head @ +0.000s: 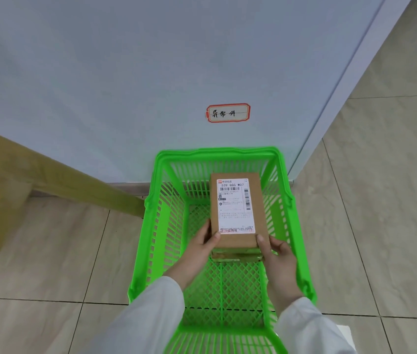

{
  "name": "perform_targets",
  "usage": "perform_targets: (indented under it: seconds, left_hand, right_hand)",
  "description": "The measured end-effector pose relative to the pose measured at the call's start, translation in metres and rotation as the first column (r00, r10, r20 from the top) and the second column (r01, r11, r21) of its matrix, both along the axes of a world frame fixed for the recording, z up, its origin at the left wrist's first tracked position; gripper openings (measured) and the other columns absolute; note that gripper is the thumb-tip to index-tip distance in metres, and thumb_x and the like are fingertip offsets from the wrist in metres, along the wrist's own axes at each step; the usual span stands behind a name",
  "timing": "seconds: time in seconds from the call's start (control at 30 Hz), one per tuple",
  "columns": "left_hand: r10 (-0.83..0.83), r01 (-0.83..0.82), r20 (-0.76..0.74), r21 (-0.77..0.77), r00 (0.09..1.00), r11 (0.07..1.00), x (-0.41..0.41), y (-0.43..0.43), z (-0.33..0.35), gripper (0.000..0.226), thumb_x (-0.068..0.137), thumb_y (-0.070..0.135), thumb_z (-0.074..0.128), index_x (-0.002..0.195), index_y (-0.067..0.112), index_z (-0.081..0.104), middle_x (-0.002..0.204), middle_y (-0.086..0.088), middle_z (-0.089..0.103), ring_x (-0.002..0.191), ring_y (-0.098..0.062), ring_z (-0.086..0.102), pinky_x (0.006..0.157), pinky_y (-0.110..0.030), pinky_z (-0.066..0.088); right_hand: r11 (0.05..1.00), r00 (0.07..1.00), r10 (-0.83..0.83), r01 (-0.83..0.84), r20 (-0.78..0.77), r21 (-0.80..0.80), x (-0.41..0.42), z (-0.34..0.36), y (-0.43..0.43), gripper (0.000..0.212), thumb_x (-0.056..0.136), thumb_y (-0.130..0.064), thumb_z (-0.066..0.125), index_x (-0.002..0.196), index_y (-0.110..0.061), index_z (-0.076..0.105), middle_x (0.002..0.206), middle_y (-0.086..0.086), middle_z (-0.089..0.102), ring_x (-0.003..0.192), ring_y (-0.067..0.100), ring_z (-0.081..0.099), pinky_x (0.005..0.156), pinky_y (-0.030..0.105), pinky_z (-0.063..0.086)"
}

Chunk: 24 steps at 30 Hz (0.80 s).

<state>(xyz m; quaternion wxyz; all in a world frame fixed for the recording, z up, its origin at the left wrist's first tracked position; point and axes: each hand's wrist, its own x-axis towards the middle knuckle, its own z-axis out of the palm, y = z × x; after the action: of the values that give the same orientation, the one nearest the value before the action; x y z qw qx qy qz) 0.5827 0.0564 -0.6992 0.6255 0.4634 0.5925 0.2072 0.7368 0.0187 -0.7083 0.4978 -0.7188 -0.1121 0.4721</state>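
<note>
While the cardboard parcel [236, 213] sits over the green basket [282, 175] at frame centre, I see my left hand [203, 242] and right hand [276, 247] gripping its near corners, thumbs on top.

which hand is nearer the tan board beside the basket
Left. The left hand grips the box at its near-left corner, on the tan board side; the right hand grips the near-right corner, farther off.

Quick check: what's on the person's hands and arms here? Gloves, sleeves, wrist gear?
No gloves: the left hand and right hand are bare, with no ring or watch showing. Both arms wear long, loose white sleeves, left sleeve and right sleeve, plain with no markings, ending short of the wrists.
</note>
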Motion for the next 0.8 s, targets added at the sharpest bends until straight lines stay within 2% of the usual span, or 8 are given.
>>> perform_targets:
  seconds: [0.13, 0.27, 0.5, 0.67, 0.8]
  left_hand:
    - [-0.009, 0.009, 0.003, -0.001, 1.0, 1.0, 0.001, 0.005, -0.004, 0.056, 0.1, 0.02, 0.044, 0.15, 0.021, 0.02, 0.136, 0.016, 0.038, 0.124, -0.003, 0.036, 0.102, -0.019, 0.029]
    - [-0.009, 0.009, -0.011, 0.019, 1.0, 1.0, 0.002, 0.011, -0.011, 0.057, 0.1, 0.025, 0.044, 0.151, 0.023, 0.019, 0.147, 0.008, 0.038, 0.129, -0.007, 0.036, 0.112, -0.029, 0.027]
    - [-0.027, 0.028, -0.025, 0.038, 0.999, 0.999, 0.006, 0.02, -0.015, 0.058, 0.1, 0.028, 0.043, 0.152, 0.023, 0.017, 0.152, 0.007, 0.033, 0.133, -0.008, 0.035, 0.114, -0.029, 0.025]
    - [-0.029, 0.03, -0.028, 0.018, 0.999, 0.999, 0.007, 0.021, -0.016, 0.06, 0.1, 0.032, 0.042, 0.153, 0.026, 0.013, 0.153, 0.009, 0.029, 0.139, -0.013, 0.031, 0.116, -0.034, 0.023]
    - [-0.018, 0.019, -0.03, 0.008, 0.999, 1.0, 0.008, 0.02, -0.013, 0.06, 0.101, 0.033, 0.041, 0.153, 0.025, 0.011, 0.155, 0.008, 0.025, 0.141, -0.013, 0.027, 0.115, -0.031, 0.021]
  right_hand:
    - [1.0, 0.999, -0.03, 0.031, -0.03, 0.004, -0.003, -0.005, 0.005, 0.021, 0.086, -0.013, 0.068, 0.102, -0.009, 0.055, 0.104, 0.006, 0.057, 0.099, 0.018, 0.051, 0.089, 0.028, 0.037]
    - [0.998, 0.998, -0.05, 0.051, -0.032, 0.024, -0.003, -0.009, 0.012, 0.025, 0.087, -0.015, 0.067, 0.108, -0.01, 0.054, 0.108, 0.004, 0.055, 0.102, 0.016, 0.049, 0.089, 0.026, 0.035]
    - [0.994, 0.994, -0.097, 0.099, -0.056, 0.041, -0.003, -0.016, 0.019, 0.036, 0.088, -0.017, 0.066, 0.12, -0.006, 0.054, 0.113, 0.005, 0.054, 0.105, 0.018, 0.051, 0.092, 0.029, 0.038]
    - [0.993, 0.993, -0.108, 0.11, -0.052, 0.037, -0.005, -0.019, 0.024, 0.042, 0.088, -0.019, 0.066, 0.125, -0.005, 0.052, 0.116, 0.006, 0.053, 0.114, 0.023, 0.052, 0.104, 0.038, 0.04]
    - [0.994, 0.993, -0.108, 0.109, -0.047, 0.018, -0.005, -0.019, 0.024, 0.042, 0.088, -0.02, 0.066, 0.125, -0.006, 0.052, 0.118, 0.008, 0.054, 0.114, 0.024, 0.052, 0.102, 0.037, 0.041]
